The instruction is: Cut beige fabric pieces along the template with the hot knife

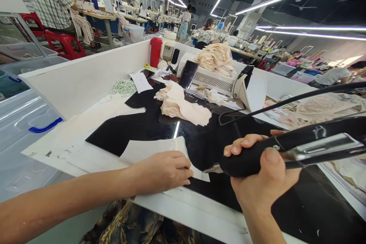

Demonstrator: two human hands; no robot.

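My left hand (pixel 168 171) rests at the near edge of a pale fabric piece (pixel 151 150), fingers bent and pressed together on it. The fabric lies on the black tabletop (pixel 111 133). In my right hand (pixel 263 183) is a thick black hand-held tool (pixel 248 156) with a long silver metal strip along its body. Its narrow metal tip (pixel 213 168) points left and reaches the fabric's right end, just beside my left fingers; whether it touches cannot be told. A stack of cream fabric pieces (pixel 183 105) lies farther back.
A black cable (pixel 286 103) crosses at the right. Behind stand a white slotted box (pixel 214 82) bearing more cream fabric (pixel 215 57), a phone (pixel 188 74), a white lamp-like shade (pixel 254 89) and a red bottle (pixel 156 51). White boards (pixel 94 72) edge the table. People sit at machines beyond.
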